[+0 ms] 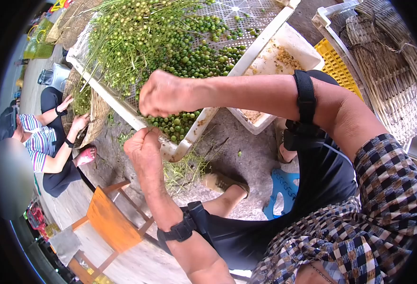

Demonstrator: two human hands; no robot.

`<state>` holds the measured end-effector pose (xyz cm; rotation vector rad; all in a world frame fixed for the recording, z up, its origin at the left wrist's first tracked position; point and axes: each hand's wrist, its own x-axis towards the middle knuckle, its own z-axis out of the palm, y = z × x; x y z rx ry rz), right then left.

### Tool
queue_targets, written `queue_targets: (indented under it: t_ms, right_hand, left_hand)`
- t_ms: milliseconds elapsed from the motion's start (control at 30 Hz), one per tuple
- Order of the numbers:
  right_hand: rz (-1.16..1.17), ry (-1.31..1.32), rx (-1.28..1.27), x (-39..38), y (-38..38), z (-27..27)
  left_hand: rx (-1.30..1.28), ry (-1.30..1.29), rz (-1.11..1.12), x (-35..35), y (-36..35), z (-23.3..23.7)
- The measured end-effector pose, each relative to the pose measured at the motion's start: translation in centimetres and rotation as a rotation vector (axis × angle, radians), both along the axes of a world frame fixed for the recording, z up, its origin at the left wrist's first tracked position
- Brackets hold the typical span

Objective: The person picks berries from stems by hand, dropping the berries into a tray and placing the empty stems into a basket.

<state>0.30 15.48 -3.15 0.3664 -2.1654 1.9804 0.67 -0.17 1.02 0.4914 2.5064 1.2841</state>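
Observation:
My right hand is closed above a white plastic mesh tray, its fingers curled down over loose small round green fruits. Whatever may be inside that fist is hidden. My left hand is pinched at the tray's near rim, thumb and fingers pressed together; I cannot make out anything between them. Farther back in the tray lies a big heap of thin green stems with the same round fruits still attached. Loose fruits are spread along the tray's right side.
A white bin with yellowish scraps stands beside the tray, near a yellow crate and woven baskets. Stripped stems litter the floor. A wooden chair is at left; another person handles stems beyond it. A blue stool shows below me.

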Motion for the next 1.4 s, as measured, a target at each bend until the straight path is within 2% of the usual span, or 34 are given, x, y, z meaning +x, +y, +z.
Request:
queue_targets:
  t_ms: [33, 67, 100, 167, 233, 267, 300, 367, 400, 433, 500, 533, 567, 633, 700, 733, 767, 833, 900, 967, 1033, 1100, 1133, 1167, 1200, 1233, 1300, 1400]
  right_hand:
    - [-0.014, -0.124, -0.162, -0.5, 0.4, -0.4]
    - [-0.026, 0.296, 0.096, -1.4, 1.1, -1.7]
    - [0.027, -0.25, -0.261, -1.2, 1.8, -0.7]
    - [-0.07, -0.211, 0.065, -0.9, 2.0, 0.2]
    - [-0.003, -0.185, 0.118, -0.2, 1.4, 1.2]
    - [0.029, -0.036, 0.139, -0.2, 0.6, 0.9]
    - [0.041, 0.02, 0.332, -0.1, -0.1, 1.4]
    - [0.026, 0.038, 0.443, -0.1, -1.2, 0.3]
    - [0.015, 0.16, 0.393, 0.1, -1.3, 0.4]
    - [0.015, 0.161, 0.394, 0.2, -1.2, 0.6]
    - [0.101, -0.055, 0.309, 0.5, -0.8, 1.6]
    - [0.138, -0.267, -0.172, 0.1, -0.4, 1.1]
    - [-0.006, -0.251, -0.026, -0.4, 0.0, 1.2]
    - [-0.056, -0.303, 0.02, -1.9, 1.7, -0.1]
    - [-0.234, -0.171, 0.744, -2.3, 2.2, -0.2]
    - [-0.223, -0.206, 0.876, -1.5, 2.0, 0.2]
    - [-0.226, -0.013, 0.917, -2.1, 1.5, -1.8]
    - [-0.19, 0.157, 0.967, -2.7, 0.5, -3.2]
    - [-0.165, 0.061, 1.04, -2.4, 0.1, -3.0]
    - [-0.142, -0.026, 1.112, -2.3, 0.2, -2.1]
    - [-0.117, -0.212, 1.027, -2.2, 0.7, -1.5]
    - [-0.13, -0.184, 1.003, -2.1, 1.2, -1.4]
    - [-0.121, -0.224, 1.034, -2.0, 1.7, -1.3]
    - [-0.113, -0.264, 1.064, -2.2, 2.2, -1.2]
    - [-0.15, -0.19, 1.041, -2.3, 2.3, -1.7]
    - [-0.152, -0.19, 1.047, -2.4, 2.6, -2.3]
    - [-0.139, -0.143, 0.837, -1.4, 2.9, -1.4]
    - [-0.132, -0.214, 0.909, -0.4, 2.0, 0.5]
  left_hand:
    - [-0.002, -0.003, 0.002, -0.1, -0.2, 0.0]
    - [-0.013, 0.039, 0.005, -0.2, -0.3, 0.1]
    - [-0.02, 0.083, 0.009, -0.3, -0.5, 0.1]
    - [-0.034, 0.09, -0.005, -0.5, -1.1, 0.1]
    - [-0.054, 0.096, -0.019, -0.4, -1.1, 0.2]
    - [-0.035, 0.1, -0.018, -0.1, -0.7, 0.2]
    - [-0.016, 0.103, -0.016, 0.1, -0.6, 0.3]
    - [-0.022, 0.128, -0.046, 0.0, -0.5, 0.3]
    - [-0.026, 0.151, -0.078, 0.0, -0.4, 0.3]
    - [-0.026, 0.152, -0.078, 0.2, -0.3, 0.5]
    - [0.023, 0.079, -0.037, 0.7, 0.0, 1.1]
    - [0.023, 0.078, -0.034, 0.5, -0.3, 0.9]
    - [-0.014, 0.105, -0.023, 0.1, -0.6, 0.3]
    - [-0.045, 0.136, -0.008, -0.9, -1.6, -0.4]
    - [-0.201, 0.34, -0.048, -1.7, -3.3, -0.7]
    - [-0.201, 0.341, -0.049, -2.0, -4.1, -1.0]
    - [-0.198, 0.418, 0.035, -2.2, -5.2, -1.5]
    - [-0.2, 0.493, 0.115, -3.0, -8.2, -3.0]
    - [-0.68, 0.828, -0.057, -3.9, -10.9, -4.2]
    - [-0.671, 0.884, -0.052, -4.4, -11.6, -4.3]
    - [-0.649, 0.986, -0.039, -4.4, -11.7, -4.4]
    - [-0.63, 1.083, -0.027, -4.2, -11.2, -4.2]
    - [-0.627, 1.081, -0.019, -4.1, -10.5, -3.7]
    - [-0.429, 0.728, 0.021, -3.4, -8.2, -1.6]
    - [-0.227, 0.376, 0.055, -2.7, -6.1, 0.0]
    - [-0.221, 0.375, 0.055, -2.0, -4.6, 0.7]
    - [0.016, 0.005, 0.102, -1.0, -2.2, 1.3]
    - [0.063, 0.018, 0.053, -0.7, -0.7, -0.1]
